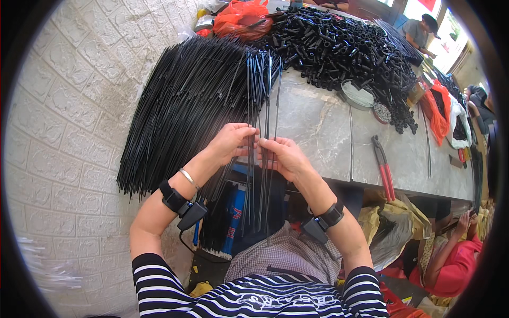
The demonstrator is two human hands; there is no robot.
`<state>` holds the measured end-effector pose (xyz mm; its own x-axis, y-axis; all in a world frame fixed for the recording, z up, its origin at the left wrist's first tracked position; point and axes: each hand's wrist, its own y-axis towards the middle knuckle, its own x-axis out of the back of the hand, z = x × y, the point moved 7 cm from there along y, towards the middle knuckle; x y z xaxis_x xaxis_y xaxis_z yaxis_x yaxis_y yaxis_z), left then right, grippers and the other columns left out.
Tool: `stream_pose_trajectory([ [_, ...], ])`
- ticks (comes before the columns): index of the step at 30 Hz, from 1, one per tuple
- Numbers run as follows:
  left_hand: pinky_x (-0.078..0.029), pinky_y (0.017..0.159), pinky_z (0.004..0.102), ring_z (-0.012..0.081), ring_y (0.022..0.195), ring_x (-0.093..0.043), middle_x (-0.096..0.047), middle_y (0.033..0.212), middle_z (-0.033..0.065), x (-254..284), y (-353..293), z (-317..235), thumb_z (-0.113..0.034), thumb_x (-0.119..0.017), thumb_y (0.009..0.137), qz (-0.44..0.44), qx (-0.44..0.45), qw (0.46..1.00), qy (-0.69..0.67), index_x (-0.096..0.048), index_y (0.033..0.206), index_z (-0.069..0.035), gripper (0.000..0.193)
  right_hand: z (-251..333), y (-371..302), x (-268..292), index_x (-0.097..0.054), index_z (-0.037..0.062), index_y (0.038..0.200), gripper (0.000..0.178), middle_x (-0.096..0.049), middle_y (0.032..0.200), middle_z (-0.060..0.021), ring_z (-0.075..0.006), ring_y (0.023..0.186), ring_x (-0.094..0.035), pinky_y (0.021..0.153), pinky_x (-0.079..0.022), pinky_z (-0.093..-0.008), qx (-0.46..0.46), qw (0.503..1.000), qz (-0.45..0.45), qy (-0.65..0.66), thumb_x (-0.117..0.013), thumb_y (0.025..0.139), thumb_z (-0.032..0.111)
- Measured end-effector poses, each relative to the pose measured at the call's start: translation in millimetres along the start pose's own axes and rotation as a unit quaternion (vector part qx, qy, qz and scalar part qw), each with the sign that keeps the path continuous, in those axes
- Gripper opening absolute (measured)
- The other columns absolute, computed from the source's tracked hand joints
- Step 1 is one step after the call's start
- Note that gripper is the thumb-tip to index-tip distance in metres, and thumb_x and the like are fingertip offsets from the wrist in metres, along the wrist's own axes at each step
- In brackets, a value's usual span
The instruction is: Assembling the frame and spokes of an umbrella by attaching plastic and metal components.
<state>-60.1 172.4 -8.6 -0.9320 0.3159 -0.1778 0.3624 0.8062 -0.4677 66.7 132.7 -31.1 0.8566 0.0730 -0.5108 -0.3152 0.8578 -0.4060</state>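
Note:
My left hand (233,140) and my right hand (286,158) are close together over the table's near edge. Fingers of both are closed around a few thin black rods (266,95), which run lengthwise between them, the far ends on the table and the near ends hanging over my lap. How many rods each hand has is hard to make out. Just left of my hands lies a large, thick heap of similar black rods (180,100), mostly lined up side by side. Each of my forearms wears a black strap with a small device.
Many short black tubular pieces (334,45) are heaped at the far side. A round container (358,94), a bowl of small metal bits (383,113) and red-handled cutters (383,169) lie on the grey tabletop (313,122). A tiled wall (69,127) stands left; other people are at right.

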Motion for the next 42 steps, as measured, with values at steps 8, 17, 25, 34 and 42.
stream_pose_trajectory([
  [8,-0.055,0.067,0.0298,0.0106,0.075,-0.063,-0.063,0.081,0.0007,-0.2,1.4,-0.9,-0.017,-0.053,0.094,0.013,-0.007,1.000,-0.002,-0.062,0.094,-0.008,0.013,1.5,-0.2,-5.2,-0.064,0.0068,0.095,0.016,-0.065,0.079,-0.0006,-0.0099,0.068,-0.062,0.062,-0.051,-0.0256,0.000,1.000,0.011,0.007,-0.060,0.093,0.022],
  [17,-0.051,0.063,0.0259,0.0084,0.072,-0.060,-0.062,0.080,-0.0009,1.7,4.0,2.4,-0.017,-0.054,0.093,-0.010,-0.012,1.000,0.005,-0.065,0.098,-0.006,0.016,2.4,0.9,-7.9,-0.062,0.0068,0.089,0.023,-0.064,0.078,0.0002,-0.0083,0.066,-0.060,0.057,-0.051,-0.0249,0.010,0.999,-0.017,-0.050,-0.067,0.088,0.030],
  [25,-0.040,0.050,0.0206,0.0045,0.060,-0.050,-0.055,0.069,-0.0040,9.8,9.5,3.8,-0.018,-0.055,0.093,0.019,-0.027,0.999,0.026,-0.066,0.099,-0.005,0.018,0.3,12.7,-20.8,-0.065,0.0045,0.093,0.020,-0.068,0.079,-0.0035,-0.0074,0.061,-0.062,0.053,-0.049,-0.0224,0.029,0.999,0.014,-0.019,-0.066,0.088,0.024],
  [34,-0.051,0.057,0.0319,0.0206,0.064,-0.064,-0.064,0.071,0.0098,73.5,-24.7,-54.0,-0.018,-0.073,0.079,-0.192,-0.159,0.755,0.607,-0.058,0.102,0.002,0.034,10.6,-2.0,-16.9,-0.055,0.0034,0.091,0.010,-0.060,0.079,-0.0046,-0.0150,0.065,-0.061,0.057,-0.056,-0.0335,-0.008,1.000,0.010,-0.025,-0.054,0.092,0.013],
  [42,-0.034,0.102,0.0473,0.0310,0.125,-0.038,-0.044,0.130,0.0140,0.8,-3.2,-74.6,-0.041,-0.073,0.072,-0.224,-0.310,0.495,0.780,-0.052,0.121,-0.004,0.065,22.7,-7.8,-15.4,-0.049,0.0062,0.103,0.013,-0.054,0.078,-0.0022,-0.0143,0.066,-0.057,0.061,-0.057,-0.0381,-0.025,0.998,0.062,0.004,-0.051,0.094,0.015],
])
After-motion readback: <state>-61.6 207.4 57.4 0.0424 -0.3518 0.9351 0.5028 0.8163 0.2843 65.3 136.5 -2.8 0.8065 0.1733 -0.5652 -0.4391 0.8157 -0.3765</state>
